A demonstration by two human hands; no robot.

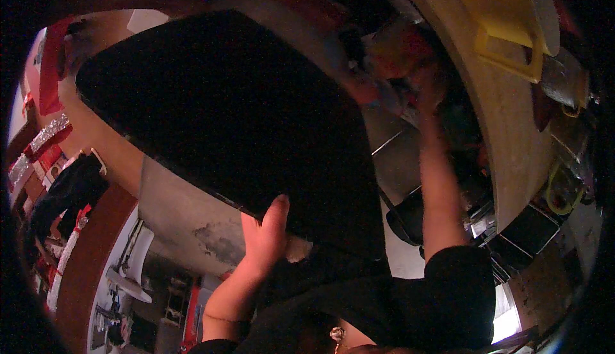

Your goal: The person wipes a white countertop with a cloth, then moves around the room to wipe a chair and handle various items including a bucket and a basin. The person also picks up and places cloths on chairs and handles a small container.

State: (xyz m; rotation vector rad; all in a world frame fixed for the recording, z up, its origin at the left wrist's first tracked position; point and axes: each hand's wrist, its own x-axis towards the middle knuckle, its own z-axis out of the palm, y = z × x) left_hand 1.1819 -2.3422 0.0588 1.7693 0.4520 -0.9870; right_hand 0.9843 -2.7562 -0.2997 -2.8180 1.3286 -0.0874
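A large, flat black panel (230, 109) with rounded corners fills the middle of the view, tilted in front of my body. My left hand (269, 231) holds its near left edge. The thumb lies over the dark face and the other fingers are mostly hidden. My right hand (425, 90) reaches past the panel's right side into a dark space. Motion blur and shadow hide its fingers. It is at or beside a jumble of colourful items (399, 54), red and yellow among them, too dim to name. Whether it grips any of them cannot be told.
A pale wooden surface (514, 162) curves along the right, bearing a yellow container with a handle (504, 22) and a clear vessel (564, 78). Dark, boxy objects (531, 229) stand lower right. A black bag (72, 191) and silver tinsel-like strips (45, 135) are at left.
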